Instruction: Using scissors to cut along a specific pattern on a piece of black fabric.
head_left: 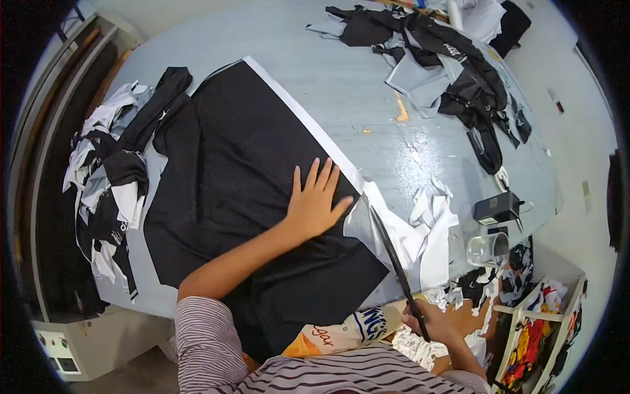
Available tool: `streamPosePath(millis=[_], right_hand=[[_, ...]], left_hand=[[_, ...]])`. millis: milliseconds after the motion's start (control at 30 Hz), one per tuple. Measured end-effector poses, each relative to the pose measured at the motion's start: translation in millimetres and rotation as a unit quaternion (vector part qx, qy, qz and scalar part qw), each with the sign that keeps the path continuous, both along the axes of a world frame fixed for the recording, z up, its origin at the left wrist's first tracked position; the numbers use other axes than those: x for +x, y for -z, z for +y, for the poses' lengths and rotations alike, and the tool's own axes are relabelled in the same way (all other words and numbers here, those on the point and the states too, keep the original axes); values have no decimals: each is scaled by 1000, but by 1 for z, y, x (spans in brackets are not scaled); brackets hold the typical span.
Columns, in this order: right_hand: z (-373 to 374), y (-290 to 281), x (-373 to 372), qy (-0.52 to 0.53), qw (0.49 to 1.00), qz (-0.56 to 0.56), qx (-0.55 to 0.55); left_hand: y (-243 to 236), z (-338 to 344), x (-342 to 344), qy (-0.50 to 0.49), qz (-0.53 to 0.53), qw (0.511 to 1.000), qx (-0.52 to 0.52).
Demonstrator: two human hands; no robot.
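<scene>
A large piece of black fabric [243, 131] lies spread across the table, with a white strip [302, 115] along its far right edge. My left hand [315, 202] rests flat on it near the right corner, fingers spread. My right hand [433, 322] is closed around the handle end of long dark scissors [392, 253]. Their tips reach the fabric's corner, where the white strip continues as loose white cloth [397, 223]. The blades look close together; whether cloth lies between them I cannot make out.
Cloth scraps [108, 177] are heaped at the left, with dark garments [459, 72] at the far right of the table [275, 26]. A glass [487, 250] and a black box [497, 209] stand near the right edge. Below are a printed sack [354, 331] and a shelf [548, 315] of colourful cloth.
</scene>
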State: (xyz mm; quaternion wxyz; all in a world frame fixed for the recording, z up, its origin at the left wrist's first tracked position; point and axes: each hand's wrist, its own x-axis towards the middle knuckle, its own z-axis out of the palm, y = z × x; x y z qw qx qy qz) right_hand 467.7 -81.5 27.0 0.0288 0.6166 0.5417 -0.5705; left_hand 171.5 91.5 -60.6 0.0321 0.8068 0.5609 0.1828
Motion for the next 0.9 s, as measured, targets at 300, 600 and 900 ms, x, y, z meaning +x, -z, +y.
streamPosePath(millis=[300, 600, 900], right_hand=[[26, -22, -14, -208, 953, -163, 148], [49, -27, -7, -100, 992, -73, 30], [60, -20, -21, -153, 977, -119, 86]], left_hand=[[8, -20, -22, 36, -10, 998, 44], [12, -23, -18, 43, -35, 995, 79], [12, -17, -20, 30, -24, 997, 60]])
